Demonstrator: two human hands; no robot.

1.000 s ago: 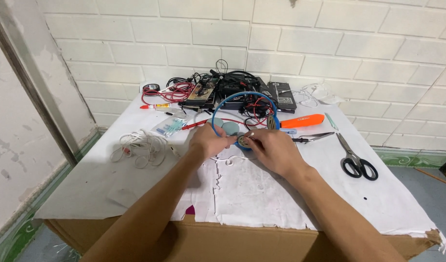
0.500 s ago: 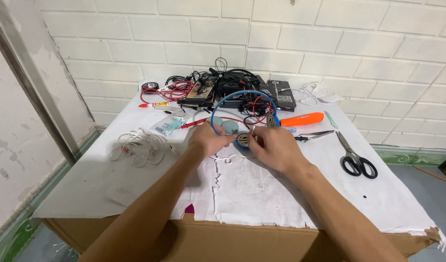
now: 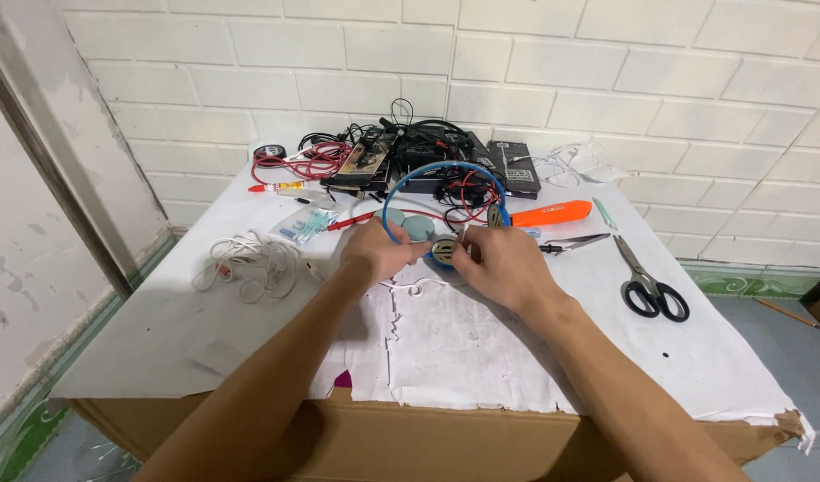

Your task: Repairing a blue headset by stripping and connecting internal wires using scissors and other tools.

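- The right hand (image 3: 499, 263) is closed in a pinch: its fingertips press on the small round metal-grilled ear piece (image 3: 444, 249) of a pair of blue on-ear headphones with a thin plastic headband (image 3: 441, 170).
- The left hand (image 3: 381, 253) is curled shut around the other end of the headphones, thumb and fingers beside the grey foam ear pad (image 3: 418, 228). Both grips are tight and nearly touch each other.
- The headphones sit just above the table, a little behind its middle, with the headband arching up and away toward the far edge.
- By the look of it, the set is light; the band is thin, springy plastic that would flex and could snap if it were twisted. The foam pad is soft and easily torn, and the bare ear piece looks delicate, so the safer hold is at the cup rims or the band's ends rather than on the grille or the thin red wire (image 3: 468, 192).
- The table is a cardboard box covered with torn white paper (image 3: 481, 348).
- Toward the right edge lie black-handled scissors (image 3: 651, 287), with an orange-handled tool (image 3: 553, 213) and slim pliers (image 3: 575, 242) nearer the hands.
- Near the left edge lies a loose coil of white cable (image 3: 249, 265).
- Along the far edge is a heap of black electronics and tangled red and black wires (image 3: 410, 156).
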